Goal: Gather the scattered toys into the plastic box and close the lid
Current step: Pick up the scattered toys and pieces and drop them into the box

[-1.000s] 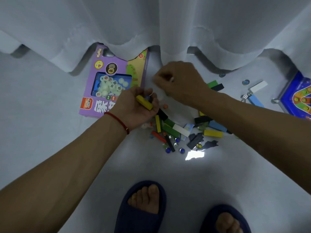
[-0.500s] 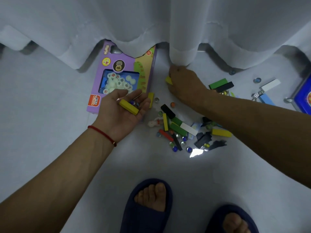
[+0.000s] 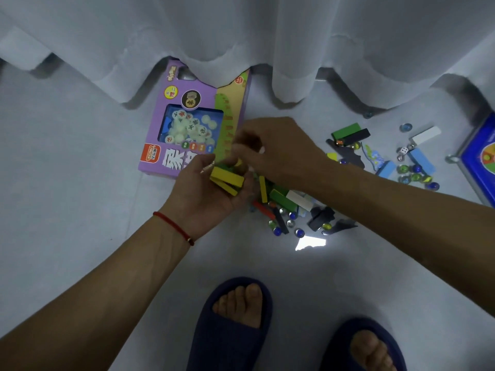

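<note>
Two yellow blocks (image 3: 227, 178) are held in the upturned left hand (image 3: 211, 194), whose fingers are curled round them from below; a red cord bracelet (image 3: 174, 226) is worn on that wrist. The right hand (image 3: 273, 148) is held just above the left palm, back upward, with its fingers (image 3: 241, 148) bunched downward toward the blocks; whether anything is pinched between them cannot be told, as they are blurred. Under and beside the right forearm, a heap of scattered toys (image 3: 289, 207) is spread on the pale floor (image 3: 67, 183): green, white, red, yellow and dark blocks mixed with glass marbles. A second scatter (image 3: 412, 167) is seen farther right, with a green block, a black block, light blue blocks, a white block, a die and more marbles. A purple game box (image 3: 182, 124) with a clear window showing round white pieces is laid flat just beyond the left hand, its far end tucked beneath the hem of a white curtain (image 3: 241, 36). The corner of a blue game board (image 3: 482, 156) is visible at the right edge. Two feet in dark blue slippers (image 3: 230, 330) are planted at the bottom of the view. The plastic box is not seen.
</note>
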`<state>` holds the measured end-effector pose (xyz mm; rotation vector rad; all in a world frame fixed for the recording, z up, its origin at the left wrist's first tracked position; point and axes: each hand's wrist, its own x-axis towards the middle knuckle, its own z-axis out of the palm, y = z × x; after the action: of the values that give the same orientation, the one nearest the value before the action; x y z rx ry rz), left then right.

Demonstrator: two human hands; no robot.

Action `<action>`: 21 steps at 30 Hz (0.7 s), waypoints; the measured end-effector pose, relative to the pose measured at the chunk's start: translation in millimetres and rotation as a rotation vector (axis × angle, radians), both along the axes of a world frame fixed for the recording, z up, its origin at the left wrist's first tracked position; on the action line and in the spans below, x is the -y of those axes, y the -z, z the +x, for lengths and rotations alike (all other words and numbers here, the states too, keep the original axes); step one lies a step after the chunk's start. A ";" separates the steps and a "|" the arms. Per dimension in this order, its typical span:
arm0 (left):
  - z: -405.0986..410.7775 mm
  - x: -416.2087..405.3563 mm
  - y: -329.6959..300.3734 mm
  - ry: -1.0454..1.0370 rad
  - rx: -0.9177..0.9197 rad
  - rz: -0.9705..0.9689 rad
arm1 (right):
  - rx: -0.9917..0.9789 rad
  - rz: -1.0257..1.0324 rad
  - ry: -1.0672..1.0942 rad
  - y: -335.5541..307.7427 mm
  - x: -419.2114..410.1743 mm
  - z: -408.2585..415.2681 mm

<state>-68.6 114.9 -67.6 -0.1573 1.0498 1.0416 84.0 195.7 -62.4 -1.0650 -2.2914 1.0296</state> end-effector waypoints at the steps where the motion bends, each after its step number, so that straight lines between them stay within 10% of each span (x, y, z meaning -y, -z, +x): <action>1: 0.7 0.2 0.4 -0.036 -0.019 -0.022 | 0.008 0.018 0.032 3.7 -0.5 4.8; 11: -13.7 25.7 -17.9 -0.144 -0.087 -0.001 | 0.507 0.437 -0.214 58.4 43.0 -3.2; 21: 52.5 20.1 -94.9 0.045 0.031 0.166 | 0.208 -0.260 0.394 -67.8 46.0 94.7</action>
<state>-16.1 94.9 27.3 -0.0154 0.9301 1.0771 178.7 149.7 5.5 -1.7187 -2.0088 1.1105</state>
